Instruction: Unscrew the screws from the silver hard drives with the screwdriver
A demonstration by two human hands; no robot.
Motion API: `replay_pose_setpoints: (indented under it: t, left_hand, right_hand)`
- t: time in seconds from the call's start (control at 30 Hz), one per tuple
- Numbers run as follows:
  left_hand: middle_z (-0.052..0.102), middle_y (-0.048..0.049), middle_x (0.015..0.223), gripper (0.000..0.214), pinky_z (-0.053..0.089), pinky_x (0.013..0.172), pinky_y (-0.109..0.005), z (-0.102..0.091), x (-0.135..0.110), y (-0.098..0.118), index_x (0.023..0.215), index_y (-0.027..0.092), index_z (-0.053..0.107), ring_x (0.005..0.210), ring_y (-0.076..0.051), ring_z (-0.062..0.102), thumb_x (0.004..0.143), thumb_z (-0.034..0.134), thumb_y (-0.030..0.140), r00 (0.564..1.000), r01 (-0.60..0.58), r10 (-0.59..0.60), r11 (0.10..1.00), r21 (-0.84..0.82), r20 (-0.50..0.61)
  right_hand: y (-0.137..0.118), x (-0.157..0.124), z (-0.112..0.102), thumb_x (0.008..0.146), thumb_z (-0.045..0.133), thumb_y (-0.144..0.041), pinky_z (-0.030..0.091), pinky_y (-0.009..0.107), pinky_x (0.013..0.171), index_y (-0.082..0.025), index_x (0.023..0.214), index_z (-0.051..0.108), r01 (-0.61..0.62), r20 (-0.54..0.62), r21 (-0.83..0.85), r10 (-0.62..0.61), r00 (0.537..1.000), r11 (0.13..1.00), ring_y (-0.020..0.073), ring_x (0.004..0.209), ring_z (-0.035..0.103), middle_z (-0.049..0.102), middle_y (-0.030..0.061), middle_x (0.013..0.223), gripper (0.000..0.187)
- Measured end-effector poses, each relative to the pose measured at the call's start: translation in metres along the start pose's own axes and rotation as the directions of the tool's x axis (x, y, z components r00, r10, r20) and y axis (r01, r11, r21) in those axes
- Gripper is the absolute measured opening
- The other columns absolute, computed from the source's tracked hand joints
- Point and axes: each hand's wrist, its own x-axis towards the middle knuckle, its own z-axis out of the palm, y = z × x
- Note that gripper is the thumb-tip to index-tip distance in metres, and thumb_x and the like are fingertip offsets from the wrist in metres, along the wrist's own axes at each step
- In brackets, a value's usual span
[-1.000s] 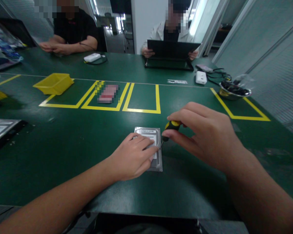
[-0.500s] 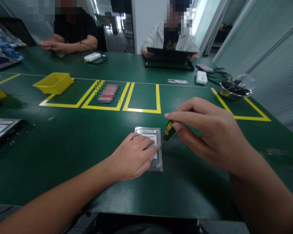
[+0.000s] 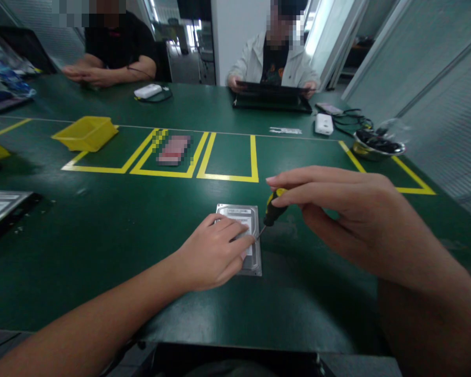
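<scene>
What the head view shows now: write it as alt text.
A left hand rests on a hard drive on a green table, while the right hand holds a yellow-and-black screwdriver slanting down to the drive's right side. Beyond are a yellow bin and a metal bowl, with two people across the table.

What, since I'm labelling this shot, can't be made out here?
All in the head view:
Hard drive: partly covered by the left grip; its exposed print is too small to read.
Screwdriver held by the right grip: its tip is too small to tell whether it sits in a screw.
Silver-and-black device: cut off by the left edge.
Metal bowl: dark contents too blurred to identify.
Pink item: pixelated.
</scene>
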Motion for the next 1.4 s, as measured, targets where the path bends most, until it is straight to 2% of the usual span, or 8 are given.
replay_pose_setpoints:
  t: [0.47, 0.67, 0.83, 1.13, 1.3, 1.4]
  left_hand:
    - [0.062, -0.0101, 0.125, 0.034, 0.039, 0.099, -0.048, 0.0, 0.0, -0.001, 0.126, 0.02, 0.059, 0.114, -0.028, 0.056, 0.095, 0.045, 0.026, 1.0, -0.006, 0.006, 1.0, -0.005, -0.004]
    - [0.062, -0.01, 0.126, 0.035, 0.039, 0.099, -0.048, 0.0, 0.0, -0.001, 0.126, 0.02, 0.06, 0.114, -0.028, 0.056, 0.095, 0.046, 0.026, 1.0, -0.003, 0.003, 1.0, -0.013, 0.002]
    - [0.062, -0.0099, 0.126, 0.035, 0.039, 0.099, -0.049, 0.0, -0.001, -0.001, 0.126, 0.02, 0.06, 0.114, -0.029, 0.056, 0.095, 0.046, 0.027, 1.0, -0.003, 0.003, 1.0, -0.002, 0.0]
    - [0.062, -0.0106, 0.125, 0.035, 0.04, 0.098, -0.048, 0.0, 0.0, -0.001, 0.126, 0.02, 0.06, 0.113, -0.028, 0.056, 0.095, 0.046, 0.026, 1.0, -0.007, 0.007, 1.0, -0.014, -0.008]
    - [0.062, -0.0102, 0.125, 0.035, 0.04, 0.098, -0.048, 0.001, 0.0, 0.0, 0.126, 0.021, 0.06, 0.114, -0.029, 0.056, 0.095, 0.046, 0.026, 1.0, -0.001, 0.001, 1.0, -0.007, -0.003]
    - [0.062, -0.0104, 0.126, 0.035, 0.039, 0.099, -0.049, 0.0, 0.0, 0.0, 0.127, 0.02, 0.059, 0.114, -0.029, 0.056, 0.096, 0.045, 0.027, 1.0, -0.002, 0.002, 1.0, -0.002, 0.008]
  right_hand:
    - [0.002, 0.0, -0.004, 0.079, 0.051, 0.0, 0.055, 0.029, 0.097, -0.021, 0.096, 0.071, 0.04, 0.018, -0.023, -0.039, 0.999, 0.999, 0.0166, 0.104, 0.07, 0.073, -0.001, 0.117, 0.034]
    - [0.005, -0.003, -0.005, 0.081, 0.05, -0.002, 0.052, 0.033, 0.1, -0.021, 0.116, 0.069, 0.065, 0.091, -0.007, -0.064, 0.994, 0.998, 0.0189, 0.115, 0.064, 0.069, 0.0017, 0.126, 0.045]
    - [0.009, -0.005, -0.006, 0.083, 0.05, -0.004, 0.051, 0.036, 0.098, -0.022, 0.125, 0.065, 0.087, 0.137, -0.053, -0.079, 0.987, 0.995, 0.0204, 0.114, 0.063, 0.066, 0.0042, 0.128, 0.048]
    - [0.008, -0.003, -0.004, 0.094, 0.052, -0.019, 0.052, 0.029, 0.081, -0.024, 0.12, 0.066, 0.037, 0.094, -0.12, -0.026, 0.995, 0.992, 0.0183, 0.097, 0.067, 0.069, 0.004, 0.114, 0.03]
    - [0.008, -0.001, 0.001, 0.092, 0.059, -0.03, 0.047, 0.028, 0.068, -0.023, 0.108, 0.067, 0.032, 0.047, -0.206, -0.022, 0.999, 0.978, 0.0186, 0.082, 0.065, 0.069, 0.0052, 0.098, 0.019]
    - [0.008, 0.0, 0.007, 0.093, 0.059, -0.036, 0.041, 0.027, 0.062, -0.02, 0.1, 0.065, 0.026, 0.015, -0.281, -0.023, 1.0, 0.959, 0.0169, 0.074, 0.06, 0.067, 0.0048, 0.088, 0.019]
